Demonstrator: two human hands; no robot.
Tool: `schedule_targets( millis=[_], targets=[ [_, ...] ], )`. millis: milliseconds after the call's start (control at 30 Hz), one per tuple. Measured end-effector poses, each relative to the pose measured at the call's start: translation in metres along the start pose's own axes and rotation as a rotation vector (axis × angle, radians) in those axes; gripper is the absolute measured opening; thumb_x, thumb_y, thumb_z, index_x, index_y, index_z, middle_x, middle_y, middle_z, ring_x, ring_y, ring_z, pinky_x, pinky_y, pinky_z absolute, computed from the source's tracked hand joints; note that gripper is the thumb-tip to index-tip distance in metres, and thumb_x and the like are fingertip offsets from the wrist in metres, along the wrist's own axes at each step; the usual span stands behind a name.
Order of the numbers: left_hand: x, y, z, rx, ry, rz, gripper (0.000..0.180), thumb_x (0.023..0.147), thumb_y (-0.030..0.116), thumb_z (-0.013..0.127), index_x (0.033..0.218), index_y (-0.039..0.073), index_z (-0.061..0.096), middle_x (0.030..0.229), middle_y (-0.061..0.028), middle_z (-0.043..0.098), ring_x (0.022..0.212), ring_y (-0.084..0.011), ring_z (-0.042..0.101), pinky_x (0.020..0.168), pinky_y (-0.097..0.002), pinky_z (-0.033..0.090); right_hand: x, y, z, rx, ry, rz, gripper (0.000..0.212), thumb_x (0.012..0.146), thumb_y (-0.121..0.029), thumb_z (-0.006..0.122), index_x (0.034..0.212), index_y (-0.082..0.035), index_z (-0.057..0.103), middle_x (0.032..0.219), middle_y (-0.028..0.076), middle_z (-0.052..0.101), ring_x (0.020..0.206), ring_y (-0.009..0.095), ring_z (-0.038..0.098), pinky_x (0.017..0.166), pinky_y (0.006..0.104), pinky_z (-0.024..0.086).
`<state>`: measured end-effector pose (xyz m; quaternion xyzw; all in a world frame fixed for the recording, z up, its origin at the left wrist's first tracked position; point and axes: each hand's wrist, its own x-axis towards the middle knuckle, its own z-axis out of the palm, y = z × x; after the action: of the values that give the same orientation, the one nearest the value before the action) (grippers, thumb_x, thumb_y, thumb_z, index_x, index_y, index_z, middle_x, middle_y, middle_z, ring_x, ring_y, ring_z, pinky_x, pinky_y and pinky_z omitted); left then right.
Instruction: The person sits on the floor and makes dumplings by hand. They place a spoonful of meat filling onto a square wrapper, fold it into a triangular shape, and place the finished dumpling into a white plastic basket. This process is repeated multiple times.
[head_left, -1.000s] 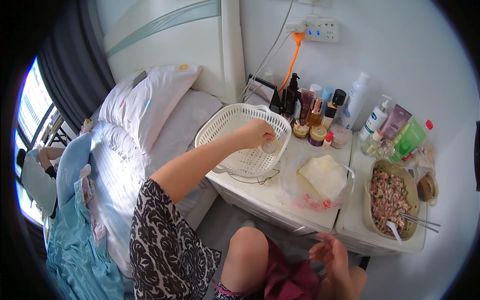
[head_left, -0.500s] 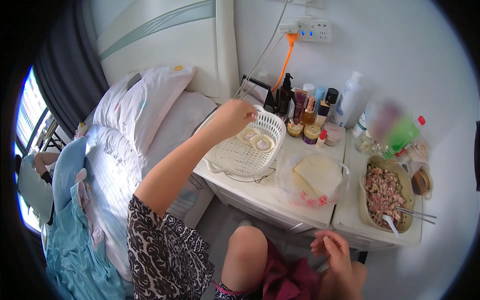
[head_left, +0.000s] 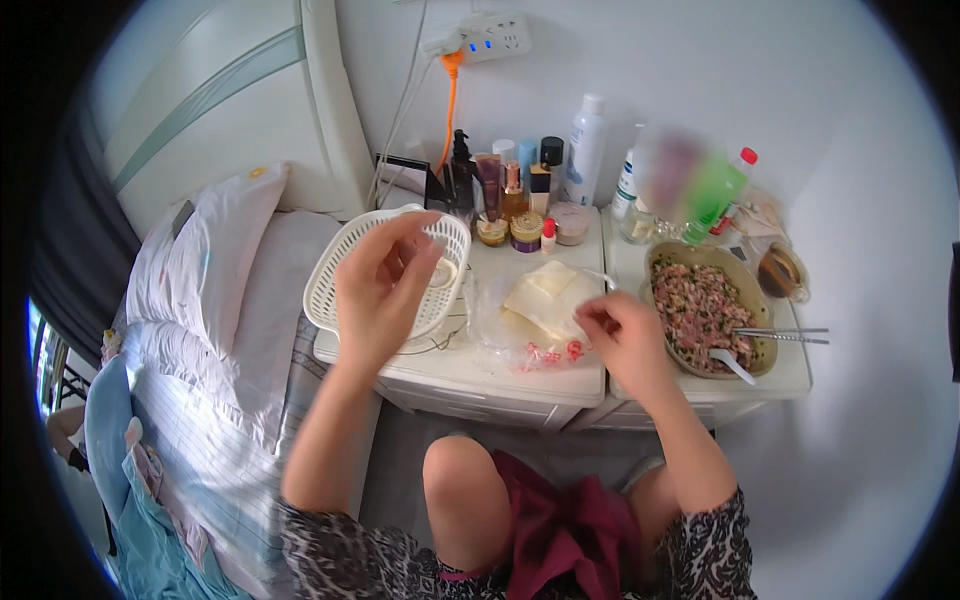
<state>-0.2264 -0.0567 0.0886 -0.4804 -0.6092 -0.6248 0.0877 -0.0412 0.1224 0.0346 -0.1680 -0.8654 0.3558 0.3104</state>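
My left hand [head_left: 385,285] is raised in front of the white plastic basket [head_left: 330,265], thumb and fingers apart and nothing visible between them. Past its thumb shows part of a round pale dumpling [head_left: 444,273] in the basket; my hand hides the rest of the inside. Thin pale dough wrappers [head_left: 540,300] lie stacked on a clear plastic bag [head_left: 490,325] with red print. At their right edge is my right hand [head_left: 628,340], its fingertips bunched together; whether a wrapper is caught between them is hidden.
A beige bowl of minced meat filling [head_left: 700,310] stands on the right cabinet, with metal chopsticks [head_left: 790,335] and a white spoon [head_left: 735,366] in it. Bottles and jars [head_left: 527,230] line the wall. A bed [head_left: 210,400] is on the left. Cables [head_left: 455,110] hang from a socket.
My view has swung right. My left hand has drawn back from over the basket toward me. My right hand has risen from near my knee to the wrappers.
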Motion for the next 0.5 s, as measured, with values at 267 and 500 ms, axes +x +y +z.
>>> schedule_targets(
  millis=[267,500],
  targets=[
    [-0.103,0.003,0.066,-0.698,0.043,-0.701,0.017,0.089,0.004,0.051,0.104,0.002,0.059,0.078,-0.0042,0.059,0.053,-0.0041,0.044,0.044,-0.0172,0.03,0.046,0.021,0.017,-0.619,-0.092,-0.488,0.006,0.071,-0.01,0.062,0.075,-0.005,0.061,0.077,0.006,0.055,0.081,0.02,0.056,0.061,0.0297,0.048],
    [-0.108,-0.002,0.074,-0.744,-0.063,-0.772,0.016,0.089,0.006,0.052,0.102,0.002,0.06,0.077,-0.0039,0.06,0.054,-0.0038,0.044,0.045,-0.0171,0.032,0.059,0.028,0.028,-0.859,-0.122,-0.794,0.006,0.063,-0.01,0.06,0.064,-0.009,0.054,0.07,0.001,0.05,0.074,0.017,0.053,0.059,0.0285,0.047]
  ],
)
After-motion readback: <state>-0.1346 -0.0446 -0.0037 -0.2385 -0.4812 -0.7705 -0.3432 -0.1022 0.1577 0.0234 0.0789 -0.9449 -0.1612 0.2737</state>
